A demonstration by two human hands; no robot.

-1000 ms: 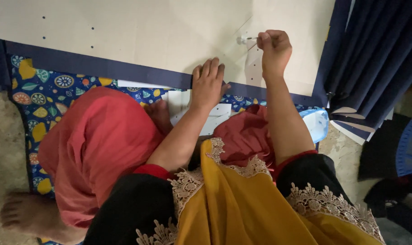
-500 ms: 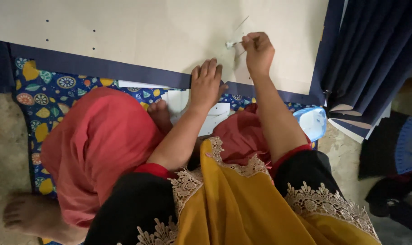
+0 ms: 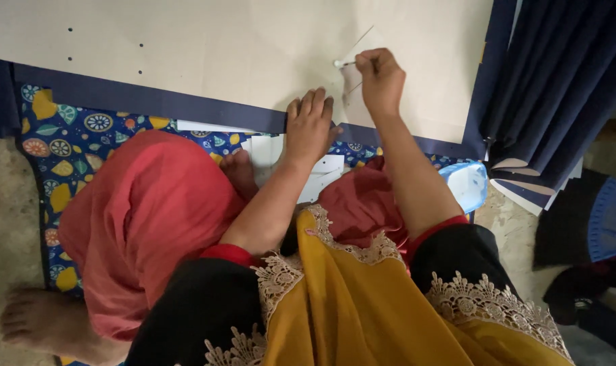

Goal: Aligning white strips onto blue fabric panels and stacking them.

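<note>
Right hand has moved left along the large beige sheet board over the last second, toward its right-hand part near the lower edge. It's clenched on a thin white-tipped stick tool: long axis roughly horizontal, tip pointing left. Left hand unchanged, released, palm flat on the board's lower edge, pinning it above the small white paper pieces. Reads as repositioning to the next mark.

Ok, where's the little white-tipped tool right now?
The white-tipped tool is pinched in the right hand, upper middle of the head view, its tip on the pale board just above the left hand.
</note>
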